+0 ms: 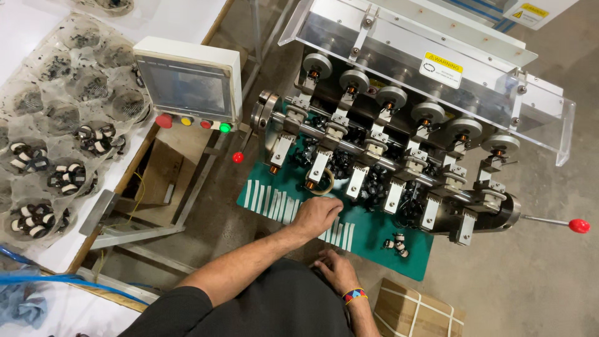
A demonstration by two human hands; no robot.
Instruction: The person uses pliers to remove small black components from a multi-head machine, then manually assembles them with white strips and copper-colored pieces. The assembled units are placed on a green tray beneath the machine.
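- left hand (317, 215) is down on the green mat (374, 234), knuckles up, fingers curled under at the row of white strips (274, 203). looks like it's pinching or pressing one strip, but fingertips are hidden so can't tell if it's actually gripped.
- right hand (337, 269) sits low near the person's lap, below the mat edge, w/ a beaded wristband (354, 295). fingers loosely bent, nothing visible in them; can't tell for sure.
- strips lie side by side, flat on the mat, just in front of the winding machine (399, 156) w/ its line of spindles.
- my read on handling: strips look thin, light, prob. tape or paper, so floppy and easy to crease. best taken by one end w/ thumb + forefinger, peeled up rather than slid.
- a ring-shaped coil (321, 182) hangs at a spindle just above the left hand. fine wire, so likely delicate; hold by the outer rim, not the windings.
- a few small black-and-white parts (397, 243) lie on the mat to the right, well apart from both hands.
- off left: control box (189, 80) w/ coloured buttons, and a tray (43, 125) of bagged small parts on the white table (181, 19).
- red-knobbed lever (579, 225) sticks out at the machine's right end.
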